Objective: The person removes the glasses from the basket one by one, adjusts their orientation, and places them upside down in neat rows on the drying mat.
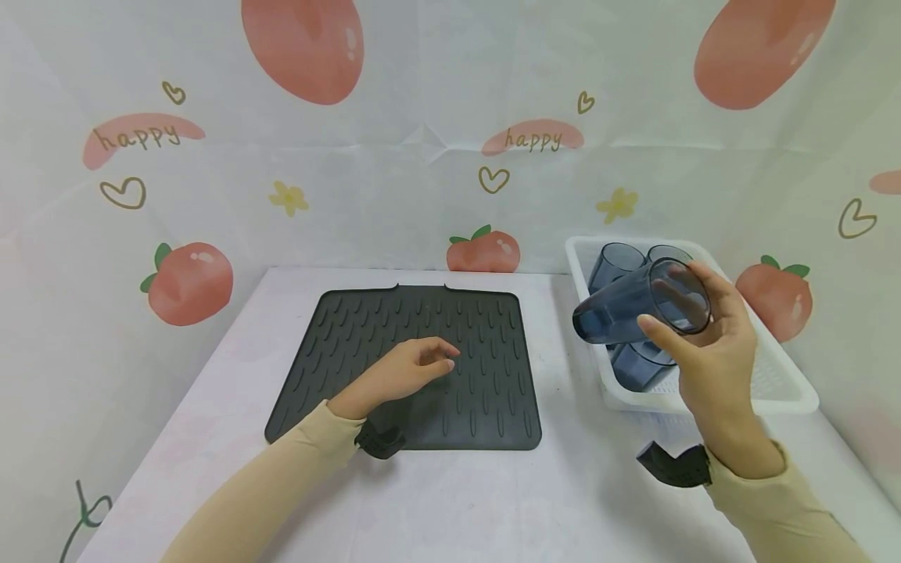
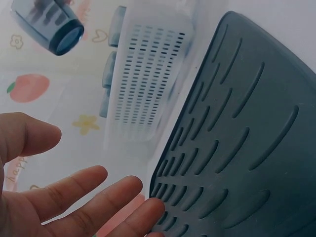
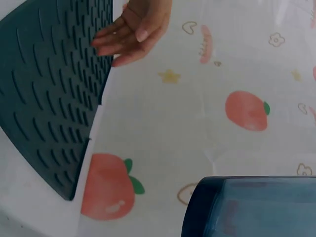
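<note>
My right hand (image 1: 721, 352) grips a blue-tinted drinking glass (image 1: 612, 309) near its rim, thumb on the near side and fingers behind. The glass is tipped on its side above the white basket (image 1: 781, 399), its mouth toward my palm and its thick base pointing left. In the right wrist view only the base end of the glass (image 3: 261, 207) shows. My left hand (image 1: 404, 371) hovers over the dark ribbed drying mat (image 1: 493, 422), fingers relaxed and holding nothing. The left wrist view shows its fingers (image 2: 94, 207) spread apart.
More blue glasses (image 1: 615, 258) stand or lie in the left part of the basket, at the table's right. The mat lies at the middle of the white table (image 1: 479, 508). Behind rises a wall covering (image 1: 394, 203) printed with fruit and hearts.
</note>
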Demonstrator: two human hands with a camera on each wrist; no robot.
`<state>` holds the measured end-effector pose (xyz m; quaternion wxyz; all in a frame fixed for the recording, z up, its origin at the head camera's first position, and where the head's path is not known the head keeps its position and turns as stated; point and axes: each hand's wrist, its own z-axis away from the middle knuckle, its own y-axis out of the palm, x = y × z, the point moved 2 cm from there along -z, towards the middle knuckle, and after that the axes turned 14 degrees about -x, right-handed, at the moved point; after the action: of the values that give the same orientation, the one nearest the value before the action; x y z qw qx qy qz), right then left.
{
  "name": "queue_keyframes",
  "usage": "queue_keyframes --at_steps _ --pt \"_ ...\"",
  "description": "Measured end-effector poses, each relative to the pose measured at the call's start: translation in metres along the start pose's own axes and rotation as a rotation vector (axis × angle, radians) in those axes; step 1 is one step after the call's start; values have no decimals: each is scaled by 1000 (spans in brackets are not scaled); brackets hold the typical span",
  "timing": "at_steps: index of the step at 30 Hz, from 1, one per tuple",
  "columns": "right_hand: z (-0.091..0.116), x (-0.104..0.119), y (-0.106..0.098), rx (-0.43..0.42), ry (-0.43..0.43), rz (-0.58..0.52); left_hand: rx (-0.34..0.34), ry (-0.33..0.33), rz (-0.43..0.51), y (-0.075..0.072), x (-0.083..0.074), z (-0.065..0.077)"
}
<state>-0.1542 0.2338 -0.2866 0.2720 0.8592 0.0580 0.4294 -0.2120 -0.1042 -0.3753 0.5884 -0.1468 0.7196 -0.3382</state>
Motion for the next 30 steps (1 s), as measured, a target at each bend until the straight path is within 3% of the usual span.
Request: queue_keyframes --at_steps 13,26,30 --pt "21 -15 15 131 26 231 5 0 7 0 -2 2" --pt "40 -33 28 155 107 313 10 16 5 3 -3 1" --pt "44 -41 31 149 128 291 14 16 16 3 -4 1"
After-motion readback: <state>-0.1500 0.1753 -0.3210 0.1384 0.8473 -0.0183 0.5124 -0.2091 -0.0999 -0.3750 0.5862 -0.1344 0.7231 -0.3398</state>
